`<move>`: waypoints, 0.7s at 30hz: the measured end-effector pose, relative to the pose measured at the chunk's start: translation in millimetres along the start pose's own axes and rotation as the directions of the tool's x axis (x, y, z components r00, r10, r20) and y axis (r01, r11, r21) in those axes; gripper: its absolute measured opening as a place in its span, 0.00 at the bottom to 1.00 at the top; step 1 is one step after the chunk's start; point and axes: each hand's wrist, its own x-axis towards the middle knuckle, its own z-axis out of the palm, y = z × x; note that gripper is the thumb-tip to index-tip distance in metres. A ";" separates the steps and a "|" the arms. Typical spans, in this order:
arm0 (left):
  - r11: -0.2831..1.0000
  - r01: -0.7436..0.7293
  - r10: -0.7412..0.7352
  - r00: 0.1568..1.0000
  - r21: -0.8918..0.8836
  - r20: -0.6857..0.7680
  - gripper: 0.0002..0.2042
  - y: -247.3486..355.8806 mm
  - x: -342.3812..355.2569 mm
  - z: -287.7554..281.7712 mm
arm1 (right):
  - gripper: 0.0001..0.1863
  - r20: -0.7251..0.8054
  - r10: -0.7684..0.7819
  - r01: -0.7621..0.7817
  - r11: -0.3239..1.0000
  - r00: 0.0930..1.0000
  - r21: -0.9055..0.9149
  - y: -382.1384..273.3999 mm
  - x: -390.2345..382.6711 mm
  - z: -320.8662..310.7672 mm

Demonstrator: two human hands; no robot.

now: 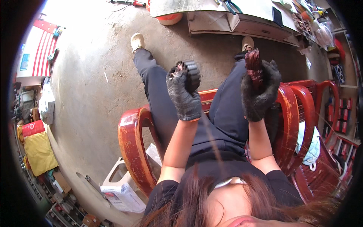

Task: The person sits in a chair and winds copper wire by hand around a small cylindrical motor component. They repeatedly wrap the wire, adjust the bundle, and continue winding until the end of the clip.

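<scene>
My left hand (184, 96), in a dark knit glove, is closed around a black ribbed ring-shaped part (194, 75). Pinkish, copper-like strands show at its upper end, beside my thumb. Gripped upright in my gloved right hand (261, 90) is a dark red brush-like bundle (253, 66), its bristly end spreading above the fingers. Its lower part is hidden by the glove, so I cannot tell its exact kind. The two hands are apart, raised above my legs, and the held things do not touch.
I sit on a red wooden armchair (130, 125). A workbench (211, 24) ahead carries pliers (232, 6), a phone (277, 16) and clutter at its right. Below it is an orange bucket (169, 19). A white plastic stool (123, 189) and loaded shelves (38, 151) are left.
</scene>
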 end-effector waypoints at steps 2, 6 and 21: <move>0.991 0.132 -0.128 0.981 -0.018 0.146 0.15 15.8 -5.1 -1.6 | 0.22 0.013 -0.032 0.034 0.990 0.999 -0.136 10.4 11.0 -2.5; 0.951 0.311 -0.283 0.853 0.010 0.439 0.24 40.0 -15.0 -0.7 | 0.22 0.054 -0.076 0.085 0.975 0.996 -0.204 22.5 19.6 -2.9; 0.734 -0.297 -0.320 0.642 0.611 0.697 0.34 59.6 -52.6 43.3 | 0.23 0.144 -0.231 0.250 0.960 0.962 -0.129 14.1 31.6 6.8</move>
